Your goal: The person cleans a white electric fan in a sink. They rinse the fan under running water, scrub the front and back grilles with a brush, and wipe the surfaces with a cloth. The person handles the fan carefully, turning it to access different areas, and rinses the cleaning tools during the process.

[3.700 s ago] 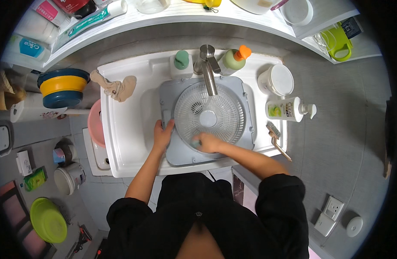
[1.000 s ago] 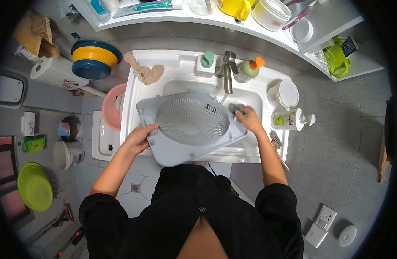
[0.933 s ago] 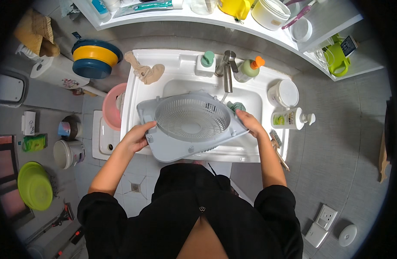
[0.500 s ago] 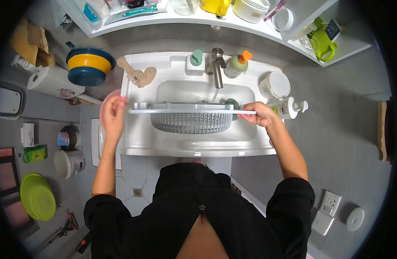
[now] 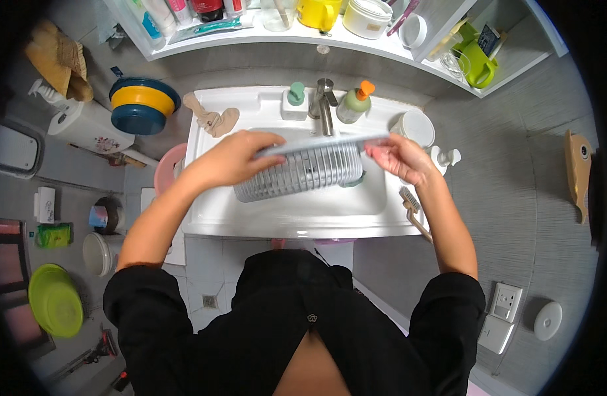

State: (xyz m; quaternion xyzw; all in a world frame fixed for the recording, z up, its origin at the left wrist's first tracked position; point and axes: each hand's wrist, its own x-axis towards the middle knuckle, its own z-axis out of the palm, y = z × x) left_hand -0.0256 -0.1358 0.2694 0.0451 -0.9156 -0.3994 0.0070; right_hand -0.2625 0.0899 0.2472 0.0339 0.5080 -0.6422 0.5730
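Observation:
Over the sink (image 5: 283,221) I hold up a grey plastic grille (image 5: 303,175), a flat plate with a slotted, bulging side. It tilts, with its right end higher. My left hand (image 5: 234,158) is closed on its left part, thumb over the slotted side. My right hand (image 5: 404,158) grips the right end of the plate between thumb and fingers. Behind the grille stands the metal faucet (image 5: 326,109); most of the basin is hidden by the grille. Something dark green (image 5: 353,180) shows partly beneath it in the basin.
Along the sink's back rim stand a green-capped white bottle (image 5: 295,105), an orange-pump bottle (image 5: 353,104) and a white tub (image 5: 415,129). A beige cloth (image 5: 214,120) lies at the back left. A brush (image 5: 410,206) rests at the right edge. A crowded shelf (image 5: 303,37) hangs above.
My left hand has come from the sink's left side onto the grille. The grille has tilted, its right end rising. The brush at the right edge now shows.

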